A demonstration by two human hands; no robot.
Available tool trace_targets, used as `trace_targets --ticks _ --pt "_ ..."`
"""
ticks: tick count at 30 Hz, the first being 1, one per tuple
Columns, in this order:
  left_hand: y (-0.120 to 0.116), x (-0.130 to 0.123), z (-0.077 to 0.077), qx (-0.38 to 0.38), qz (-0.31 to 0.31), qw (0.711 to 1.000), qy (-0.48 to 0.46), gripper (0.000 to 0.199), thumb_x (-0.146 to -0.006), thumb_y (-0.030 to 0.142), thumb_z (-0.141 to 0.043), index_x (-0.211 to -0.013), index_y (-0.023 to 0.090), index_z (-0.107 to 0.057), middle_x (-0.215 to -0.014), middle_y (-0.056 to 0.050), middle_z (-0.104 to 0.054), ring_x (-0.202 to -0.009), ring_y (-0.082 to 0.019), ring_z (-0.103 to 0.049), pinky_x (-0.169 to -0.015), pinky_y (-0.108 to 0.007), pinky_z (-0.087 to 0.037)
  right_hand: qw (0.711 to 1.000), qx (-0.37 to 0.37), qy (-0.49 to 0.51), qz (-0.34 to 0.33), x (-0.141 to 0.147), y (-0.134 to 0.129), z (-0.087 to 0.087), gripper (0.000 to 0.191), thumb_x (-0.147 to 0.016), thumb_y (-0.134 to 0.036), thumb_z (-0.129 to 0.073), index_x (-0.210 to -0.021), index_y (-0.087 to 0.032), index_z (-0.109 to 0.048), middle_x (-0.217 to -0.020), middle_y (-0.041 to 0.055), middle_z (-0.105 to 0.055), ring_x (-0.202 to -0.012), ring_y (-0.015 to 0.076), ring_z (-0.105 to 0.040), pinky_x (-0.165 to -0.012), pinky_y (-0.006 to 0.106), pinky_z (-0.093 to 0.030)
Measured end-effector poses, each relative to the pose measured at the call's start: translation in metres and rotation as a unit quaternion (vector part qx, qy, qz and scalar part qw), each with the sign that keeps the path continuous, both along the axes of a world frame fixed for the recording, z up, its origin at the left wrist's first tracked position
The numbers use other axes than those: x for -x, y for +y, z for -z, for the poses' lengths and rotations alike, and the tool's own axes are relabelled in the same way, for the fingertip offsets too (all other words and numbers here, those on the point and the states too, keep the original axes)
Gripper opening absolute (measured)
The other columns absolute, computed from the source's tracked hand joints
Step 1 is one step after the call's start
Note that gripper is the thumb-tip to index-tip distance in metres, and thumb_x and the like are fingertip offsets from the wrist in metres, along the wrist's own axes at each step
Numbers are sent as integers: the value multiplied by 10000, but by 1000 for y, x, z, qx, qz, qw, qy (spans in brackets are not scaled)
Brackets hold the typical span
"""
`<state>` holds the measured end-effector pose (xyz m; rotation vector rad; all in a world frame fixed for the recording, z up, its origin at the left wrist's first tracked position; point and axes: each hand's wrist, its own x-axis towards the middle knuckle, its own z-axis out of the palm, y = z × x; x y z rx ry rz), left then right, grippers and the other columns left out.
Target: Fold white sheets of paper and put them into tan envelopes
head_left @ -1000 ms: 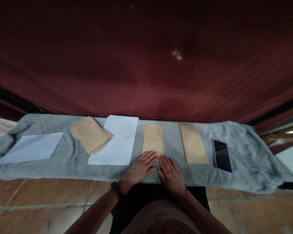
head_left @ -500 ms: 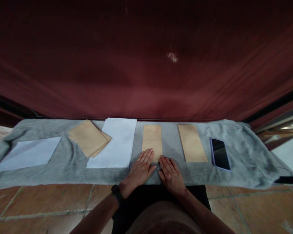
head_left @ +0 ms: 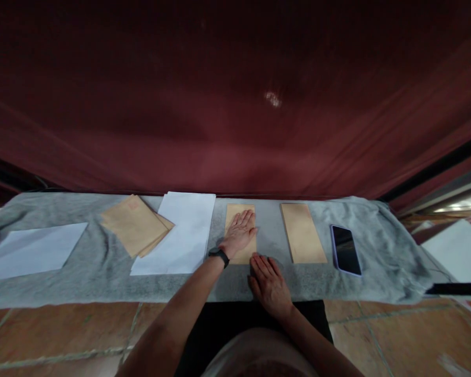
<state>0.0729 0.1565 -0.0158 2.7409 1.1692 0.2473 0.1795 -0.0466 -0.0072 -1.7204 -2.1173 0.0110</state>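
My left hand (head_left: pixel 239 232) lies flat on the upper half of a brown paper envelope (head_left: pixel 244 256), fingers stretched out, covering its middle. A dark band circles that wrist. My right hand (head_left: pixel 270 283) rests on the grey cloth at the envelope's lower right corner, fingers extended and its fingertips touching or nearly touching the edge. To the right lies a stack of brown envelopes (head_left: pixel 303 234). To the left is a stack of white paper sheets (head_left: pixel 180 235), partly overlapped by several more brown envelopes (head_left: pixel 135 225) set at a slant.
A grey cloth (head_left: pixel 113 283) covers the narrow table. A phone in a purple case (head_left: pixel 346 250) lies to the right of the envelopes. One white sheet (head_left: pixel 35 250) is at the far left. A dark red panel (head_left: pixel 220 146) rises behind the table, and tiled floor (head_left: pixel 74 330) shows in front.
My left hand has slid forward from the envelope's lower end to its upper half. My right hand has stayed near the lower corner. The view has shifted slightly.
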Motion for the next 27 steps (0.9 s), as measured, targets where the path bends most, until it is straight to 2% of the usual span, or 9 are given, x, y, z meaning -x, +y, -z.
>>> trace_targets --ticks 5,13,20,27 --pt "4 -6 -3 12 -6 1000 0 574 -1045 398 -297 -1566 164 -356 -1647 -85 -333 -1550 -239 -216 -1268 -471 -150 1000 3 -3 -3 -1 1 1 494 -1026 -293 -464 -1504 -171 -477 -1501 89 -550 -1385 234 -512 -1219 431 -324" --pt "-19 14 -4 31 51 998 16 536 -1062 402 -264 -1554 232 -393 -1643 -22 -351 -1549 -225 -217 -1266 -469 -133 1000 -1 7 -2 0 0 1 464 -1023 -284 -469 -1470 -167 -516 -1469 98 -583 -1370 232 -526 -1207 433 -336" --pt "-56 39 -13 37 88 995 35 526 -1074 413 -252 -1544 234 -408 -1642 -19 -351 -1548 -226 -217 -1258 -461 -137 1000 -10 6 -11 -2 0 6 481 -1020 -294 -469 -1482 -162 -500 -1464 110 -586 -1372 241 -521 -1202 449 -339" --pt "-100 63 -17 -11 103 994 20 607 -1065 507 -310 -1580 186 -315 -1658 -100 -305 -1552 -240 -211 -1259 -460 -139 999 -27 -3 -21 -4 -1 10 441 -1030 -282 -453 -1439 -145 -544 -1444 121 -603 -1368 252 -523 -1205 458 -324"
